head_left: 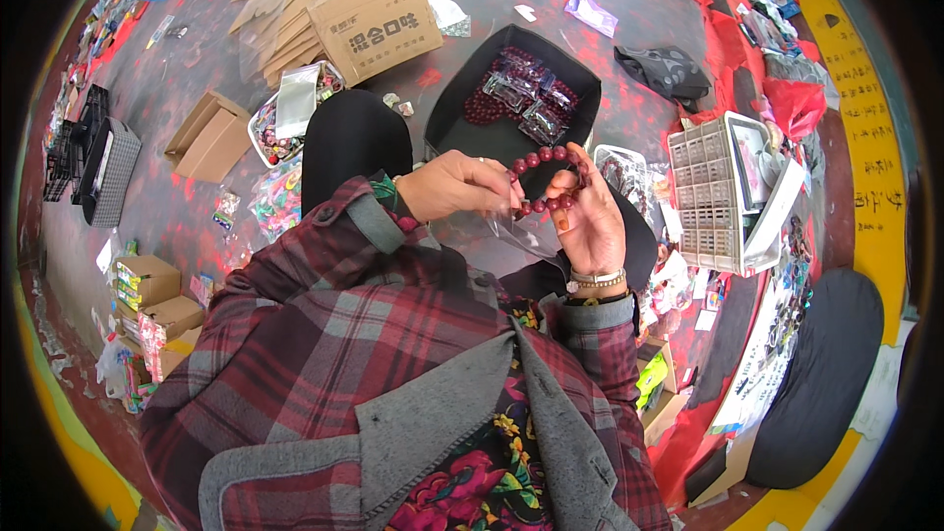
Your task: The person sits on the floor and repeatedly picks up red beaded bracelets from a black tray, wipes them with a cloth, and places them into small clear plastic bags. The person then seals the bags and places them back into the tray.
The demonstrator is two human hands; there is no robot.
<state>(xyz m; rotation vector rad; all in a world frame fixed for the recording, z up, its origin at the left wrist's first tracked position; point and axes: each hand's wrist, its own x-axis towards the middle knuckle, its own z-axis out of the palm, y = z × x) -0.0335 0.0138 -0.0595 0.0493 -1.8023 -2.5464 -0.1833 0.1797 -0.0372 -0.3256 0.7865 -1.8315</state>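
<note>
A bracelet of dark red round beads point(532, 159) forms a loop between my hands, above my lap. My left hand point(452, 187) pinches its left side. On the opposite side, my right hand point(597, 221), palm up, has its thumb and fingers curled around the beads. A clear plastic bag point(526, 233) hangs just below the loop; which hand holds it, I cannot tell. Beyond my hands stands a black fabric bin point(460, 84), with several clear-bagged bead bracelets point(541, 123) and loose dark red beads point(484, 108) inside.
Flattened cardboard and a box point(379, 28) lie far left of the bin. A white basket point(265, 147) of small packets stands by my left knee. To my right are a white plastic crate point(703, 197) and a black cushion point(821, 374). A dark grey bag point(661, 74) lies beyond.
</note>
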